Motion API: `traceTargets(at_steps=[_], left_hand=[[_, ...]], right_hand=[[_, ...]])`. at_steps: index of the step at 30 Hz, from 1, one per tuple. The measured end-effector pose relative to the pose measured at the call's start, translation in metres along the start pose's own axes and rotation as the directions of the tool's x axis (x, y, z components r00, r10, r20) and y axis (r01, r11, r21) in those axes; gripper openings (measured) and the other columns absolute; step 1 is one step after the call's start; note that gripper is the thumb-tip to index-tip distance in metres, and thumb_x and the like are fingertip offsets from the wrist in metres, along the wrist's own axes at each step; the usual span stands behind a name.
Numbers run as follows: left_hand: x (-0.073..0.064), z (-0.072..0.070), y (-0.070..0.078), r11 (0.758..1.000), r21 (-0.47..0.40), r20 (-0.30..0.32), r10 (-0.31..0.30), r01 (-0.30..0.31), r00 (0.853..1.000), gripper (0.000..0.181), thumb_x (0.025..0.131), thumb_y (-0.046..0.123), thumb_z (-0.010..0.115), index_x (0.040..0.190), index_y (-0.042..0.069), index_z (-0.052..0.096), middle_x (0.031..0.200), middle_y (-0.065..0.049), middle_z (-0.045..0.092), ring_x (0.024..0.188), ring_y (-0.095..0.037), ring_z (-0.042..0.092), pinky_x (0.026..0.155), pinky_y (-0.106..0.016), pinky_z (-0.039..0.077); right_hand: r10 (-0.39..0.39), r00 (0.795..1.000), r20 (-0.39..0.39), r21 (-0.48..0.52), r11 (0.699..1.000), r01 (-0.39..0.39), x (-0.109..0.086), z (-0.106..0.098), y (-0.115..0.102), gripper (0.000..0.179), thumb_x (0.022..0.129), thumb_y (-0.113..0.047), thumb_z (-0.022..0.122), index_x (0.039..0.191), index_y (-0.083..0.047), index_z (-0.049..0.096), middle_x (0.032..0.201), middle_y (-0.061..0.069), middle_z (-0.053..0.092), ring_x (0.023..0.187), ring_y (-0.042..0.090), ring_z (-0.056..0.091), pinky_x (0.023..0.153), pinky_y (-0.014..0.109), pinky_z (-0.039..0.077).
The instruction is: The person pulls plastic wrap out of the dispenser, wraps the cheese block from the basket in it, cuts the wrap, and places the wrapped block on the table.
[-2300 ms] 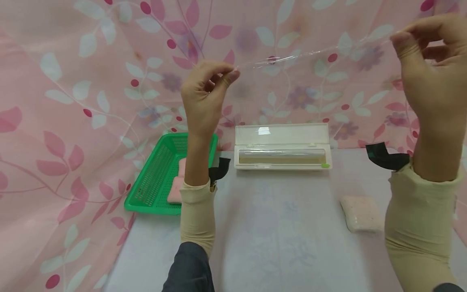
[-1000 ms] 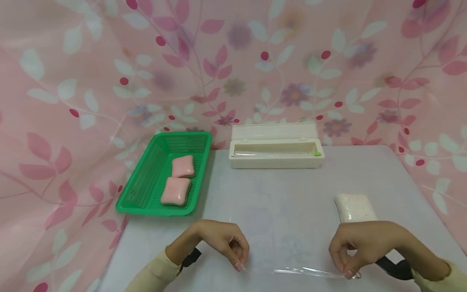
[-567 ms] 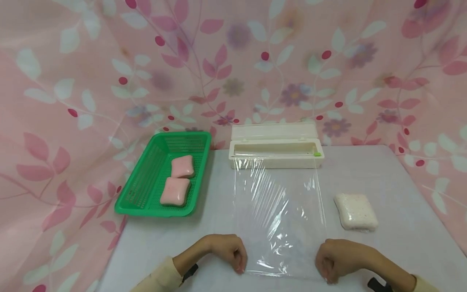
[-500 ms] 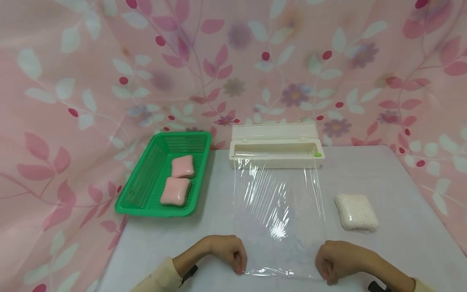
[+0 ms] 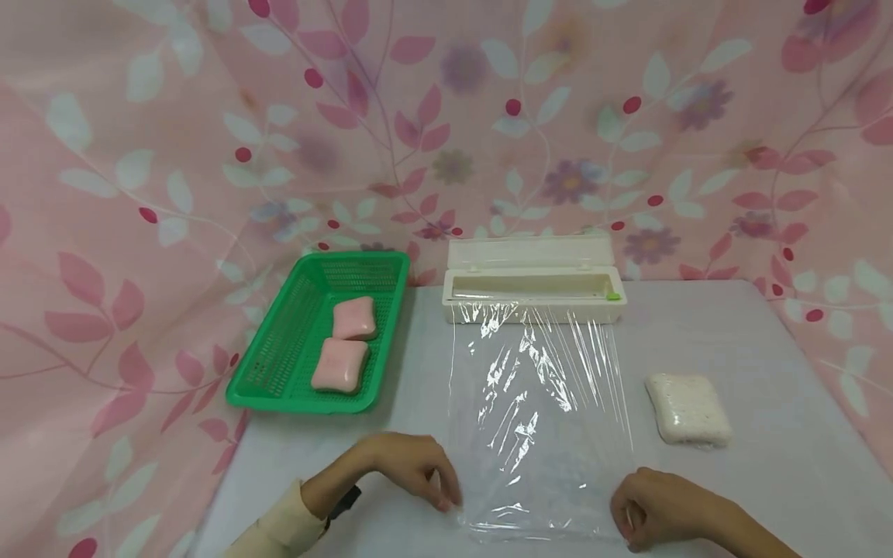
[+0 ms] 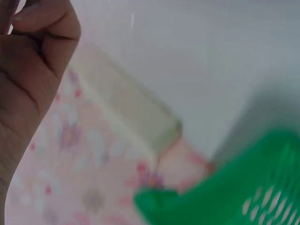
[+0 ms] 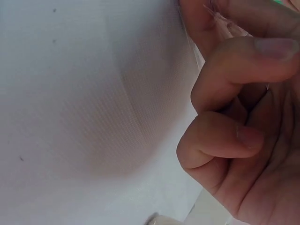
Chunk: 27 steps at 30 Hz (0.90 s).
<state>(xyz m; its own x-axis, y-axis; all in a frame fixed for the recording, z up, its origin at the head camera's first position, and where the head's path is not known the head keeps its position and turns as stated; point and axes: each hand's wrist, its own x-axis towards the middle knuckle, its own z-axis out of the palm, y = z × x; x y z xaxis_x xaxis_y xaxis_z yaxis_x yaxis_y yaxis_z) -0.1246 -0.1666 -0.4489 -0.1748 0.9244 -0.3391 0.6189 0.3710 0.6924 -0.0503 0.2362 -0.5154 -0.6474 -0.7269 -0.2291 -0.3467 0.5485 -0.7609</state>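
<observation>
A sheet of cling film (image 5: 537, 434), creased and shiny, runs from its white dispenser box (image 5: 530, 253) down to the near part of the table. At its near left corner my left hand (image 5: 413, 467) pinches the film between thumb and fingers. My right hand (image 5: 663, 504) pinches the near right corner, fingers curled; in the right wrist view a gathered bit of clear film (image 7: 229, 26) shows at the fingers. In the left wrist view the hand (image 6: 35, 65) is partly cut off, its fingertips out of frame.
Left stands a green basket (image 5: 296, 405) with two pink soap-like blocks, a far one (image 5: 354, 318) and a near one (image 5: 339, 364). A whitish block wrapped in film (image 5: 689, 409) lies right of the sheet. A floral curtain (image 5: 446, 124) hangs behind the table.
Both hands came down from high up, bringing the film's edge to the near table. Over the last half second the left hand shifted slightly left and the film's creases changed.
</observation>
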Motion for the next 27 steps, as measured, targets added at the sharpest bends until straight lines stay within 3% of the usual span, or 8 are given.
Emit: traceTargets(at_steps=[2,4,8,11,15,18,22,27], left_hand=[[-0.016,-0.024,-0.001,1.0,-0.002,-0.084,-0.004,0.003,0.996,0.019,0.095,0.017,0.067,0.111,0.008,0.073,0.1,0.009,0.071,0.076,0.004,0.057,0.067,-0.015,0.048],[-0.034,-0.05,-0.003,0.998,-0.018,-0.196,-0.06,0.058,0.979,0.021,0.095,0.019,0.068,0.114,0.011,0.071,0.102,0.009,0.069,0.079,-0.001,0.059,0.069,-0.02,0.05],[-0.068,-0.091,-0.018,0.983,-0.051,-0.384,-0.184,0.179,0.905,0.033,0.092,0.027,0.071,0.123,0.016,0.066,0.113,0.006,0.066,0.085,-0.009,0.062,0.075,-0.029,0.052],[-0.09,-0.107,-0.036,0.966,-0.101,-0.446,-0.256,0.236,0.857,0.048,0.089,0.028,0.075,0.132,0.014,0.06,0.125,-0.002,0.061,0.086,-0.017,0.062,0.073,-0.031,0.051],[-0.11,-0.116,-0.067,0.958,-0.17,-0.448,-0.285,0.233,0.847,0.066,0.086,0.015,0.078,0.142,0.004,0.047,0.144,-0.016,0.043,0.079,-0.027,0.06,0.065,-0.034,0.049],[-0.12,-0.117,-0.088,0.955,-0.14,-0.457,-0.295,0.26,0.839,0.073,0.083,0.008,0.079,0.145,-0.004,0.04,0.149,-0.024,0.035,0.1,-0.039,0.057,0.075,-0.044,0.052],[-0.131,-0.116,-0.103,0.883,-0.062,-0.436,-0.444,0.466,0.783,0.085,0.079,0.014,0.084,0.147,-0.004,0.036,0.145,-0.03,0.032,0.127,-0.05,0.039,0.087,-0.056,0.048],[-0.135,-0.118,-0.112,0.726,-0.025,-0.303,-0.661,0.687,0.687,0.093,0.078,0.015,0.083,0.153,0.005,0.029,0.148,-0.03,0.023,0.128,-0.052,0.036,0.083,-0.052,0.049]], right_hand=[[0.0,1.0,-0.008,0.0,1.0,0.0,-0.001,0.001,0.0,0.024,0.068,-0.014,0.086,0.068,-0.026,0.064,0.061,-0.021,0.054,0.057,-0.004,0.049,0.048,0.021,0.041],[0.006,1.0,-0.013,-0.003,1.0,-0.006,-0.001,0.001,0.001,0.025,0.067,-0.014,0.086,0.067,-0.026,0.064,0.06,-0.021,0.053,0.058,-0.004,0.049,0.048,0.021,0.041],[0.02,1.0,-0.018,-0.015,1.0,-0.02,-0.001,0.001,0.0,0.026,0.065,-0.013,0.086,0.066,-0.027,0.064,0.059,-0.021,0.052,0.061,-0.003,0.048,0.049,0.021,0.04],[0.029,0.999,-0.018,-0.018,0.999,-0.03,-0.001,0.001,0.0,0.026,0.064,-0.013,0.086,0.066,-0.027,0.064,0.059,-0.021,0.052,0.065,-0.002,0.048,0.052,0.021,0.039],[0.05,0.999,-0.007,0.006,0.999,-0.05,0.0,0.002,0.0,0.026,0.065,-0.013,0.087,0.066,-0.026,0.065,0.058,-0.019,0.053,0.061,-0.002,0.049,0.049,0.022,0.04],[0.064,0.998,-0.001,0.03,0.998,-0.064,0.002,0.003,0.0,0.025,0.065,-0.013,0.087,0.065,-0.026,0.066,0.057,-0.018,0.054,0.056,-0.002,0.05,0.046,0.022,0.041],[0.086,0.996,-0.001,0.045,0.995,-0.086,0.002,0.004,0.001,0.024,0.065,-0.013,0.087,0.065,-0.025,0.066,0.057,-0.017,0.054,0.054,-0.001,0.05,0.045,0.022,0.041],[0.1,0.995,-0.006,0.034,0.994,-0.1,0.001,0.004,0.001,0.025,0.064,-0.014,0.088,0.065,-0.026,0.065,0.057,-0.017,0.054,0.052,-0.001,0.05,0.045,0.022,0.041]])
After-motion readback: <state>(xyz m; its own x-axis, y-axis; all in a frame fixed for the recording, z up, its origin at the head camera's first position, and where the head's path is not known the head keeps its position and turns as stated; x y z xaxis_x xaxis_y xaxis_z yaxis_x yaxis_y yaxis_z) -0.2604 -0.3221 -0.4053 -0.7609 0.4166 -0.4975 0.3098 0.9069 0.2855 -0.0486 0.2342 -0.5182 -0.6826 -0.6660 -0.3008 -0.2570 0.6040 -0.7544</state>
